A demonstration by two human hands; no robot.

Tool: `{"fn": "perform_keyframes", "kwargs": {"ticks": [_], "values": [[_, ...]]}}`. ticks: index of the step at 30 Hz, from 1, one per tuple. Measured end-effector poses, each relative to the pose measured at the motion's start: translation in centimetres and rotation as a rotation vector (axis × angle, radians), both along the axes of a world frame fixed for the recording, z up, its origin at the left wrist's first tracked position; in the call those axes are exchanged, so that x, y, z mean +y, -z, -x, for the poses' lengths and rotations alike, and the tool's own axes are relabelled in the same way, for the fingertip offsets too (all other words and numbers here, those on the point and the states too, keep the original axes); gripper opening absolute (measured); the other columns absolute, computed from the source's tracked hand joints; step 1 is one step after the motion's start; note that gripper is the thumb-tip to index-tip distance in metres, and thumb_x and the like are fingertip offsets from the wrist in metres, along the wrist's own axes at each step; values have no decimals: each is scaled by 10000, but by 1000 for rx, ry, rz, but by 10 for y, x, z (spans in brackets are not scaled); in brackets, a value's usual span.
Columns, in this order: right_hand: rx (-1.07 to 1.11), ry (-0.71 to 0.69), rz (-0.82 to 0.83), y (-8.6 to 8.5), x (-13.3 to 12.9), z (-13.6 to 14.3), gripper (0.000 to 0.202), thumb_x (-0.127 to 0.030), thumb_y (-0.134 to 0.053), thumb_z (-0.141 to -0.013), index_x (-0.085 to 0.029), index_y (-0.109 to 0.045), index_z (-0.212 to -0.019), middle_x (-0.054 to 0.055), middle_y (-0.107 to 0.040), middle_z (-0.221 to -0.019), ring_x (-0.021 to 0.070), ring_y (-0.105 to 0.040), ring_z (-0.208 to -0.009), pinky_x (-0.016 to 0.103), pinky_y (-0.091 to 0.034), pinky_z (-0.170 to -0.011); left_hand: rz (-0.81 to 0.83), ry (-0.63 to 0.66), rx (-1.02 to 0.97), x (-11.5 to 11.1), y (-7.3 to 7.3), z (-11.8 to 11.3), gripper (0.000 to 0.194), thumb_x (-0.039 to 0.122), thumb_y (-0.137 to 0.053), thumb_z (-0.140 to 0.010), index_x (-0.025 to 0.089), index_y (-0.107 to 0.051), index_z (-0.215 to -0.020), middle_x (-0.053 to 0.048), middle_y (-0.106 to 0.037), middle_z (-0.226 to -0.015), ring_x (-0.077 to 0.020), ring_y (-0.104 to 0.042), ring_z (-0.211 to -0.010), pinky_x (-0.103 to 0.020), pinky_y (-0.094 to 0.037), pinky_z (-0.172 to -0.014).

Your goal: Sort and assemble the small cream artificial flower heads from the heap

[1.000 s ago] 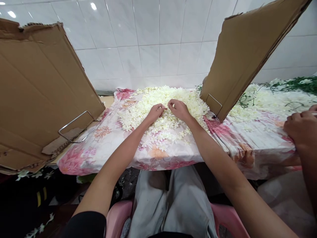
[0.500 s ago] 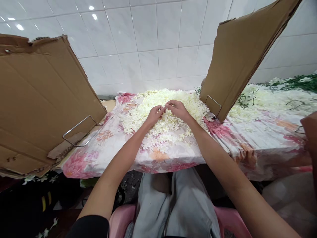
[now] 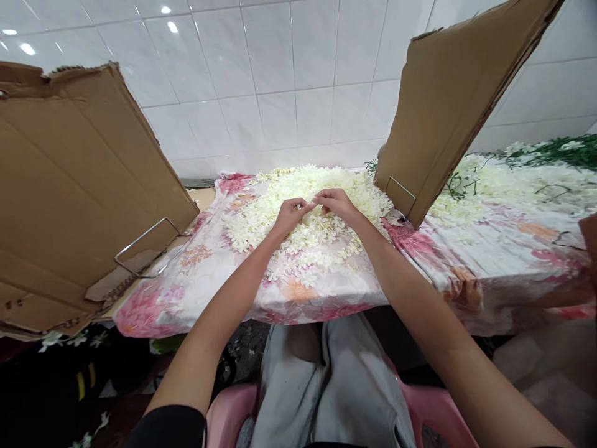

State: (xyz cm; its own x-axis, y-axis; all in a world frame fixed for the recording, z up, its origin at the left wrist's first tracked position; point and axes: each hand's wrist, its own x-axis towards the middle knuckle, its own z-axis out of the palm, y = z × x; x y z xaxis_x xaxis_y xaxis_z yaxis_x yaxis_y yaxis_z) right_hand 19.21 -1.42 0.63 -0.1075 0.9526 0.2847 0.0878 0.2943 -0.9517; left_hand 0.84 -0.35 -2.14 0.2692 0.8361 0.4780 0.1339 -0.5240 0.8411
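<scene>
"Although the left hand [image 3: 288, 218] and right hand [image 3: 336, 204] partly hide them, where are the white blossoms [image 3: 345, 180]?"

"Heaped on the cloth-covered bench [image 3: 186, 292], between the left cardboard panel [image 3: 88, 180] and right cardboard panel [image 3: 448, 106]."

"Each grip?"

"Fingertips nearly meet over the heap. Anything pinched is too small to see; I can't tell either grip open or closed."

"Farther out?"

"The frame cuts off both panels; more blossoms [image 3: 494, 186] lie right, partly hidden."
</scene>
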Motion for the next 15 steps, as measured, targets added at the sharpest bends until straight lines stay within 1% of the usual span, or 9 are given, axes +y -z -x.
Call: {"fn": "perform_keyframes", "kwargs": {"ticks": [4, 6, 8, 10, 11, 12, 14, 15], "values": [[70, 177, 5, 0, 5, -4, 245, -334, -839, -792, -166, -673, -724, -7, -621, -660, 83, -540, -511, 200, -479, -501, 11, -24, 40, 6, 4, 1, 520, 693, -721, -821, 178, -694, -755, 29, -467, -542, -114, -407, -498, -285, -350, -534], [83, 249, 11, -1, 7, -7, 209, -307, -817, -802, -167, -680, -726, 11, -649, -705, 99, -579, -583, 194, -501, -523, 7, -91, 48, 7, 6, 1, 462, 644, -715, -855, 182, -704, -857, 23, -506, -592, -130, -445, -534, -289, -380, -563], [98, 272, 15, -2, 6, -9, 203, -306, -827, -784, -164, -695, -725, 36, -686, -779, 118, -617, -679, 191, -523, -558, -19, -193, 27, 5, 6, 1, 402, 554, -760, -859, 200, -679, -1031, 20, -560, -689, -143, -504, -601, -288, -415, -617], [110, 259, 25, -2, 5, -9, 225, -330, -857, -749, -160, -710, -733, 56, -720, -856, 132, -635, -745, 200, -540, -591, -49, -260, 12, 1, 3, 0, 439, 474, -805, -848, 228, -614, -1157, 27, -569, -748, -150, -535, -652, -287, -432, -665], [107, 246, 33, -2, 5, -9, 245, -348, -874, -727, -160, -718, -738, 62, -731, -879, 138, -640, -764, 205, -544, -602, -62, -266, 16, -1, 1, 0, 445, 454, -814, -848, 237, -595, -1167, 31, -557, -749, -151, -536, -660, -288, -431, -675], [100, 228, 39, -1, 5, -8, 266, -367, -890, -703, -160, -725, -741, 66, -738, -890, 144, -643, -776, 210, -544, -608, -74, -257, 27, -3, -1, -1, 419, 453, -815, -851, 239, -595, -1136, 34, -538, -735, -152, -528, -657, -289, -424, -674], [85, 174, 36, 0, 4, -5, 298, -394, -910, -658, -163, -744, -748, 65, -742, -885, 151, -647, -789, 213, -537, -613, -107, -225, 54, -6, -4, -2, 345, 490, -803, -859, 230, -621, -994, 24, -513, -712, -153, -503, -652, -294, -402, -661], [82, 141, 29, 1, 3, -3, 306, -401, -914, -641, -165, -753, -750, 61, -741, -873, 153, -648, -793, 215, -534, -616, -117, -210, 70, -7, -4, -3, 346, 520, -797, -856, 225, -627, -923, 20, -502, -698, -153, -486, -645, -297, -388, -650]]}}
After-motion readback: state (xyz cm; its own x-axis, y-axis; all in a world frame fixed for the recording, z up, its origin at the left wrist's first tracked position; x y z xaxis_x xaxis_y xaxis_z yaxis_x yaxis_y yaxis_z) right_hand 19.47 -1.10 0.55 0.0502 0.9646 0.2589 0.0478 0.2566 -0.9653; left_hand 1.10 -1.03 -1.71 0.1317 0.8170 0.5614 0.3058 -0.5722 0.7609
